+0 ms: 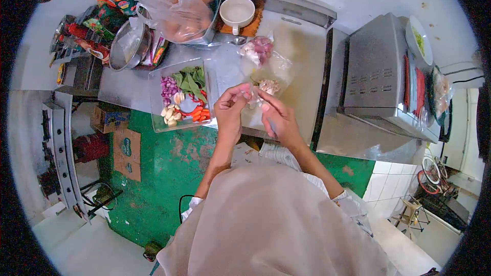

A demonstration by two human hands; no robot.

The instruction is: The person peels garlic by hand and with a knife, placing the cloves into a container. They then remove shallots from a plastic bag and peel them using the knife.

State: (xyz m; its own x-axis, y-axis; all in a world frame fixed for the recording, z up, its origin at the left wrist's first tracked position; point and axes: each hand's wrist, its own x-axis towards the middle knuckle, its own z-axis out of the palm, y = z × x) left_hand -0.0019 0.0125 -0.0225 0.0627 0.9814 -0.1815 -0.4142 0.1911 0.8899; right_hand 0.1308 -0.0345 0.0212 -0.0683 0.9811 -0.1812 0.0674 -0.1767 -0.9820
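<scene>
Left hand (231,108) and right hand (279,118) meet above the near edge of the cutting board (302,56), fingertips of both pinched on a pale garlic clove (253,97). Judged step: peeling. Next calls for a steady pinch while the skin is pulled free.

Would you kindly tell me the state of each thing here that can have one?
Left hand: pinching a pale piece.
Right hand: pinching the same piece.
Tray: uncovered, full of cut vegetables.
Mug: upright.
Bowl: tilted.
Bag: lying down, part full.
</scene>
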